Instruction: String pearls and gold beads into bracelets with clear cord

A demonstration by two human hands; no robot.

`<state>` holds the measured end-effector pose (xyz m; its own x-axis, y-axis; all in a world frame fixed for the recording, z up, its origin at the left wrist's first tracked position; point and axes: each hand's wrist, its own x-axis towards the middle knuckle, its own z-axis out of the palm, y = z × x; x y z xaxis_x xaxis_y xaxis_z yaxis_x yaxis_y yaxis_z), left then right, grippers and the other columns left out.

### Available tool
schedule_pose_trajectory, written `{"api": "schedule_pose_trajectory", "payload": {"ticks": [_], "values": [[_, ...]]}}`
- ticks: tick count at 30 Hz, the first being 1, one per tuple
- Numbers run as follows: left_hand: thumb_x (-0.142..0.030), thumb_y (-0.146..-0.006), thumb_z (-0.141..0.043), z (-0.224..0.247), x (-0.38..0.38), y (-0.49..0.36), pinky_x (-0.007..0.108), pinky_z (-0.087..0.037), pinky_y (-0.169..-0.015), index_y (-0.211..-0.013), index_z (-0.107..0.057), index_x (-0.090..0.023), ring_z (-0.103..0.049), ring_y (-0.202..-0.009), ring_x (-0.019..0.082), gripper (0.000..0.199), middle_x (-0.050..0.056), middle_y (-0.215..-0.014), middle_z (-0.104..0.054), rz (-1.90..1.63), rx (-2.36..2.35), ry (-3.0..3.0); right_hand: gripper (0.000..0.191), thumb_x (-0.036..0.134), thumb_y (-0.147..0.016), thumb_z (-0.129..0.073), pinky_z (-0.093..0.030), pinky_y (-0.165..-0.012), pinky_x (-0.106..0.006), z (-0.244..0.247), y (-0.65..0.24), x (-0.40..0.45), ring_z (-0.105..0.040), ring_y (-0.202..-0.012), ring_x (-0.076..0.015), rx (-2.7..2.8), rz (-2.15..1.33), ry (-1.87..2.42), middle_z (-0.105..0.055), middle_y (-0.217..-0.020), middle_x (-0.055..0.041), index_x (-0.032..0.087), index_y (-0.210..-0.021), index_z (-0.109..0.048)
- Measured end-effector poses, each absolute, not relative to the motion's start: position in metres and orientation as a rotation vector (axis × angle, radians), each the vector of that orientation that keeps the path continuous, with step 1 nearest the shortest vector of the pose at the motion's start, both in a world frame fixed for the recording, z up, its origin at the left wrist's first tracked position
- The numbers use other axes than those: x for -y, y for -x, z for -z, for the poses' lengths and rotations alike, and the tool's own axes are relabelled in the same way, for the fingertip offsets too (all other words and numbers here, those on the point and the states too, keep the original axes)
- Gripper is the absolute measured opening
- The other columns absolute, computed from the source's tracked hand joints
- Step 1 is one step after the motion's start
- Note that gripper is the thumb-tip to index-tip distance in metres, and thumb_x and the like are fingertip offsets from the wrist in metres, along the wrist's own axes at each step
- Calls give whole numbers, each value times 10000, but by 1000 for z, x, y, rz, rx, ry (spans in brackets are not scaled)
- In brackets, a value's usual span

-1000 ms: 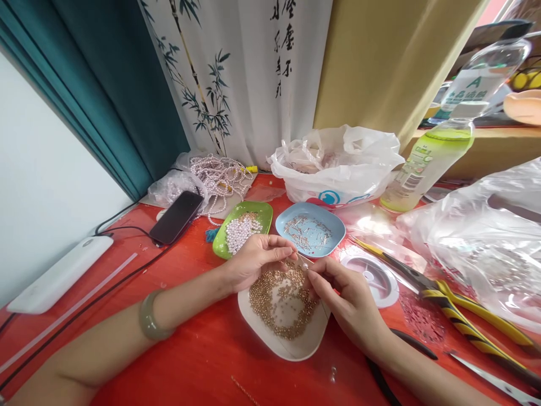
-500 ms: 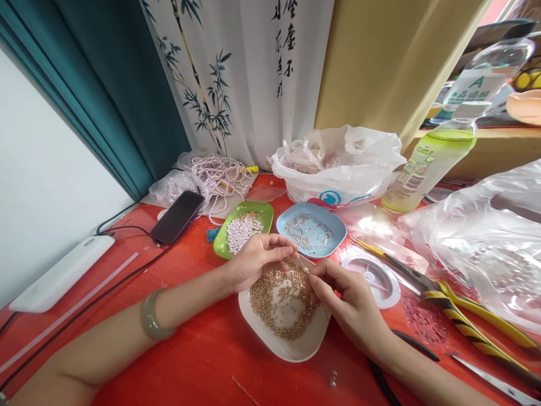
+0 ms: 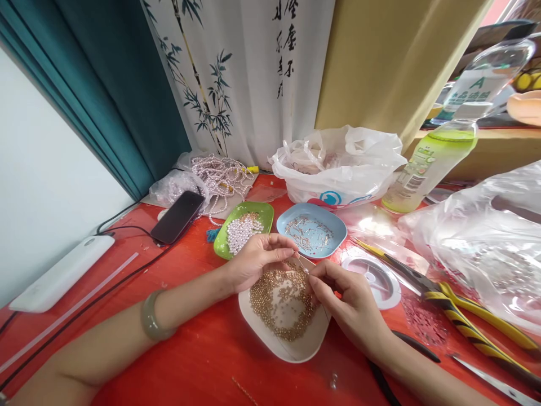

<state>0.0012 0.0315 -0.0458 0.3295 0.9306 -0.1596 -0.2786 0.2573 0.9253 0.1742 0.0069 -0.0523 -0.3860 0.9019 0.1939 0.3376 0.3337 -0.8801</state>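
Above a white tray (image 3: 284,348) of small gold beads (image 3: 270,316), my left hand (image 3: 264,259) pinches one end of a thin pin or wire. A white pearl bead (image 3: 306,270) sits on that thin piece between the two hands. My right hand (image 3: 342,293) is closed at the pearl, thumb and forefinger together. Behind my hands, a green tray (image 3: 266,213) holds white pearls and some gold pieces. Beside it, a blue tray (image 3: 338,225) holds many thin metal pins.
A phone (image 3: 177,217), a white power strip (image 3: 63,273) and cables lie left. White plastic bags (image 3: 338,169), pearl strands (image 3: 220,175) and a bottle (image 3: 431,163) stand behind. Right are a spool (image 3: 391,287), pliers (image 3: 456,316) and a scissor blade (image 3: 490,378).
The pearl between my hands sits very slightly lower, nearer my right fingertips. Otherwise both hands hold almost the same pose.
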Motion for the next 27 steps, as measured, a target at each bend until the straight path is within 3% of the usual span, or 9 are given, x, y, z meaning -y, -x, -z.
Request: {"api": "schedule_pose_trajectory", "payload": {"ticks": [27], "values": [[-204, -675, -644, 30, -31, 4, 248, -456, -673, -763, -637, -123, -583, -724, 122, 119, 39, -768, -652, -743, -1004, -1470, 189, 286, -852, -401, -409, -459, -234, 58, -174, -9, -495, -479, -112, 1874, -1052, 1052, -521, -541, 15, 175, -753, -518]]}}
